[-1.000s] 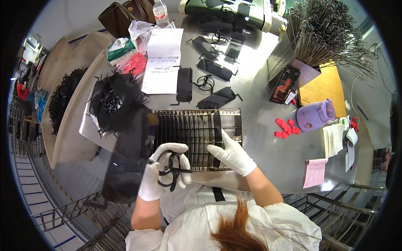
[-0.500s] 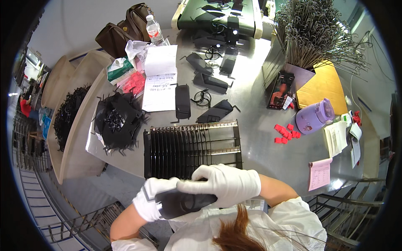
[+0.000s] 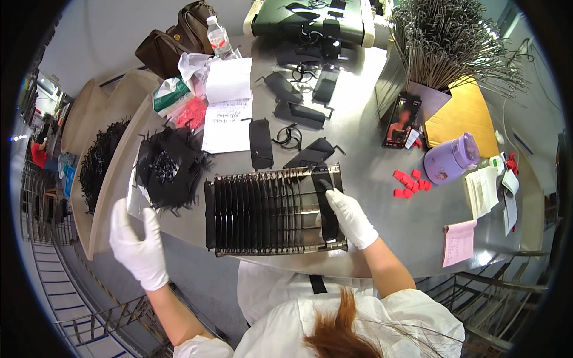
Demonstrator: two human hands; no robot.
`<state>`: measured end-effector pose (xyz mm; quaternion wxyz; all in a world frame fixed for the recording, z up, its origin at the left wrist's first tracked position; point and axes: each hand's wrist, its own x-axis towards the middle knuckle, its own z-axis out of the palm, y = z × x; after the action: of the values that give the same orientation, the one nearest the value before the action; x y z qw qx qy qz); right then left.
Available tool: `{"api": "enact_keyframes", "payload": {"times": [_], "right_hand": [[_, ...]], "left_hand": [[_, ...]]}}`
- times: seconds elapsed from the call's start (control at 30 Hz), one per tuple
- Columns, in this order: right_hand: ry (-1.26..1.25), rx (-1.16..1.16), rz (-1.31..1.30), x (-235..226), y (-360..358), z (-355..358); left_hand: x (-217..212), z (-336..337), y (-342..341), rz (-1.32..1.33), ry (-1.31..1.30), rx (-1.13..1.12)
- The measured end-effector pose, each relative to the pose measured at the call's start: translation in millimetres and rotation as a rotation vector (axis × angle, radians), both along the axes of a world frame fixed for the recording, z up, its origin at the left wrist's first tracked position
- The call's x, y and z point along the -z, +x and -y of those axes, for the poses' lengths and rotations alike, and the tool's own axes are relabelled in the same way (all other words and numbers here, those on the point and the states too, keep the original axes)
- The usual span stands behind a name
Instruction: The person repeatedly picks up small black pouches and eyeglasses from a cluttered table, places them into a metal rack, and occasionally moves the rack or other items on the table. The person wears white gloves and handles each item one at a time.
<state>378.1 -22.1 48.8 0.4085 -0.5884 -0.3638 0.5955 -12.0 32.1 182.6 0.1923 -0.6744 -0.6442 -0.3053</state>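
My right hand [image 3: 352, 219], in a white glove, grips a dark flat panel [image 3: 324, 206] standing on edge at the right end of a metal rack [image 3: 340, 179]. The rack lies at the table's near edge. Many dark slats or panels [image 3: 253, 212] stand side by side in its left part, with wider gaps toward the right. My left hand [image 3: 140, 250], also gloved, hovers open at the left, with thumb and fingers apart and nothing in it. A ring-shaped heap of black parts with thin prongs [image 3: 170, 167] lies just beyond it.
Loose dark panels [image 3: 261, 143] with bent wire ends and black rings [image 3: 288, 136] lie beyond the rack, leading to a green conveyor belt [image 3: 268, 24]. Also around are an open notebook [image 3: 227, 131], red blocks [image 3: 409, 184], a purple bottle [image 3: 447, 161] and a bundle of hooked rods [image 3: 441, 53].
Both hands were together in front of the rack around a dark panel. My right hand has moved to the rack's right end with a panel; my left has let go and swung left.
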Motion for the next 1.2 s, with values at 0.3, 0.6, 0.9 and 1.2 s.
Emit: {"api": "enact_keyframes", "payload": {"times": [0.3, 0.6, 0.9, 1.2], "right_hand": [[0.157, -0.134, 0.198, -26, -22, 2], [0.584, -0.091, 1.170, -62, -27, -26], [0.406, -0.427, 0.796, 17, 10, -204], [0.903, -0.312, 1.156, -19, -18, -163]], "left_hand": [[19, -12, 98, 0.049, -0.145, 0.450], [32, -22, 160, 0.127, -0.210, 0.698], [59, -25, 182, -0.063, -0.532, 0.884], [50, -18, 84, 0.262, -0.199, 0.234]]}}
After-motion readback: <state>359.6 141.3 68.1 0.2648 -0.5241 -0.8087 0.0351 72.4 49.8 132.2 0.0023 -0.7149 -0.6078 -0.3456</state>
